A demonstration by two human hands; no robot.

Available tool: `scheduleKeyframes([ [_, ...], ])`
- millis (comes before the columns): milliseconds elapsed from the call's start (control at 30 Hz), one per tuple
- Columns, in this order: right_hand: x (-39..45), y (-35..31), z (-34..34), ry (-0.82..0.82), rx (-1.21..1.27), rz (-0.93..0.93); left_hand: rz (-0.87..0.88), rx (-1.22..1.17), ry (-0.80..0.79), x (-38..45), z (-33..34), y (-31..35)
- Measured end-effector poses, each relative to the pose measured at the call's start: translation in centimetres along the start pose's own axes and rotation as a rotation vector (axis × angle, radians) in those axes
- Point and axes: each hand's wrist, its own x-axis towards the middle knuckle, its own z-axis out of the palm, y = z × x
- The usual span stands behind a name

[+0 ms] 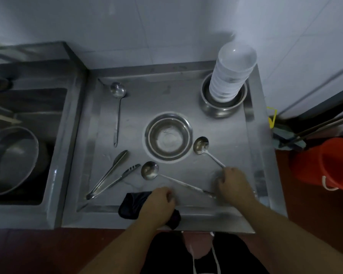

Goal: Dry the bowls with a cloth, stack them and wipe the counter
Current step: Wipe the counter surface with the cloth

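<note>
A tall stack of white bowls (232, 74) stands in a steel bowl (222, 107) at the counter's back right. A steel bowl (168, 135) sits upright mid-counter. My left hand (159, 202) rests on a dark cloth (131, 204) at the counter's front edge, fingers curled over it. My right hand (234, 184) is closed around the handle end of a ladle (201, 145) that lies to the right of the middle bowl. A second ladle (150, 171) lies between my hands, its handle running toward my right hand.
Tongs (111, 175) lie front left and a third ladle (118, 91) back left on the steel counter (186, 89). A sink (28, 107) with a large pan (10, 159) is to the left. A red bucket (325, 161) and mop stand at right.
</note>
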Motion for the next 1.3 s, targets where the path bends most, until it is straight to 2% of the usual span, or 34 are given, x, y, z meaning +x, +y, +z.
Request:
scheduleKeyframes([
  [133,2.3,0.2,-0.1,0.062,-0.118,0.046,0.091,0.098,0.056,1.4,-1.5,-2.3],
  [333,4.5,0.0,1.4,0.067,-0.186,0.059,0.136,0.136,0.095,2.8,-2.4,-3.4],
  [633,5.6,0.6,2.1,0.089,-0.199,0.038,0.168,0.244,0.075,4.0,-2.0,-2.0],
  [800,5.2,0.5,1.5,0.064,-0.052,0.027,0.165,0.218,0.084,3.5,-2.0,-2.0],
  [967,2.9,-1.4,1.4,0.094,0.102,-0.089,0.122,0.145,0.151,2.8,-2.7,-3.0],
  [1300,-1.1,-8.6,7.4,-0.069,0.185,-0.359,0.045,0.018,0.244,1.0,-3.9,-7.2],
])
